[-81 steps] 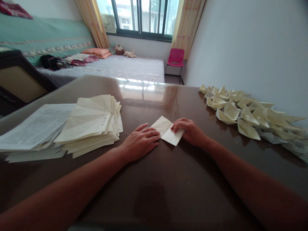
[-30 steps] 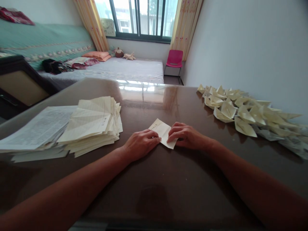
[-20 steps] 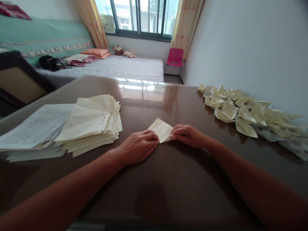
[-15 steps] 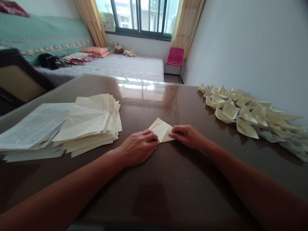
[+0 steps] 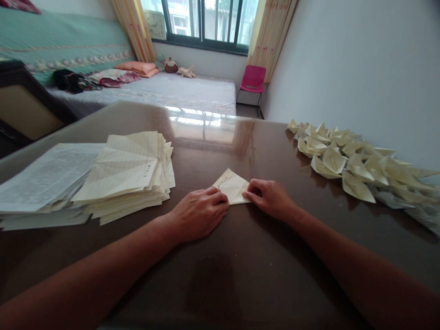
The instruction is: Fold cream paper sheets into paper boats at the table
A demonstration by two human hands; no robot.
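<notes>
A folded paper (image 5: 235, 187) is held flat on the desk (image 5: 247, 256), directly between the hands, with one corner pointed toward 12 o'clock and its lower edge toward 6. Its position is probably chosen so that both side corners can be steadied and the creases kept aligned.

From the paper, the left hand (image 5: 201, 212) is set at 8 o'clock, its fingers curled together over the near left corner; whether the corner is pinched or only pressed cannot be told, as the thumb is hidden. At about 4 o'clock, the right hand (image 5: 270, 195) is closed, with the right corner clamped between thumb and forefinger.

A paper stack (image 5: 118, 169) is placed at 9 o'clock and paper boats (image 5: 359, 167) are gathered at 2 to 3 o'clock, presumably so that the middle is left for handwork.
</notes>
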